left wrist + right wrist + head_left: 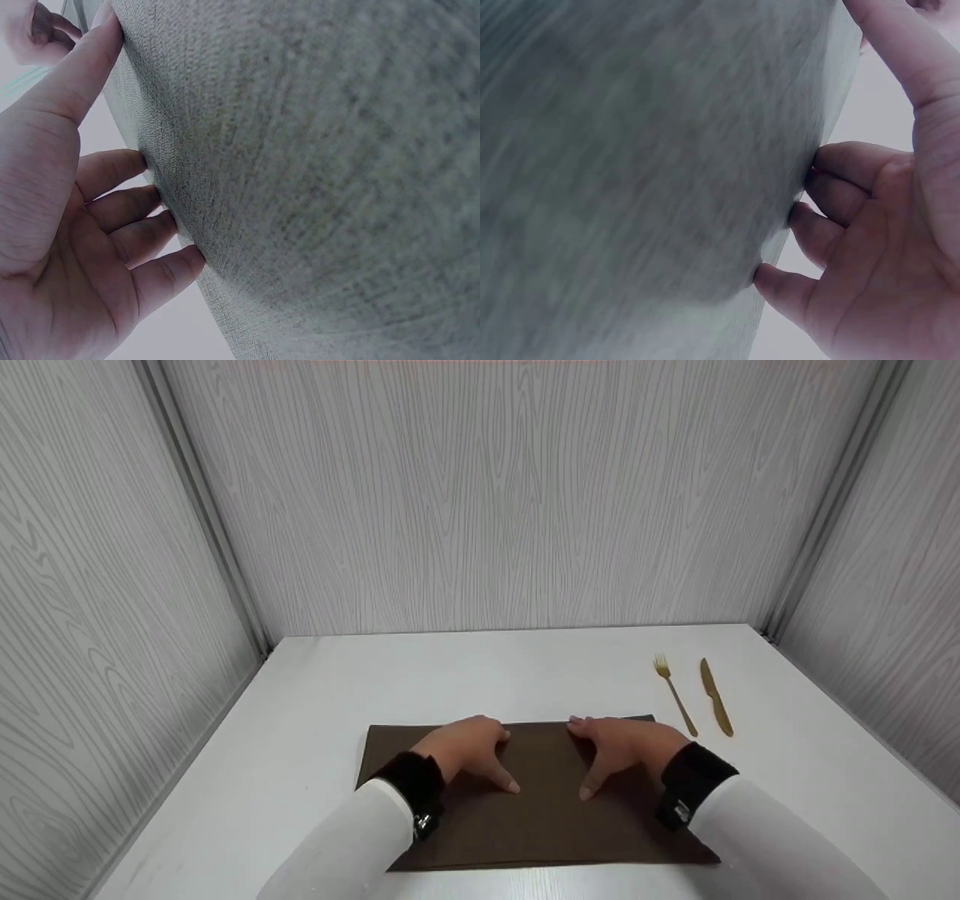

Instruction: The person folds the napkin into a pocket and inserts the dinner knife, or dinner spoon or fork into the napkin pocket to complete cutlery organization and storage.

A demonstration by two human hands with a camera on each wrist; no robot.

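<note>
Even, bright light fills the head view with faint shadows; both wrist views are dim, washed-out and blurred.

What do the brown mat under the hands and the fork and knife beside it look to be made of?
Brown mat: woven fabric, matte; the left wrist view shows a fine, coarse weave. Fork and knife: probably metal with a gold-coloured finish, judging by their thin shape and slight sheen, though coated plastic can't be ruled out.
</note>
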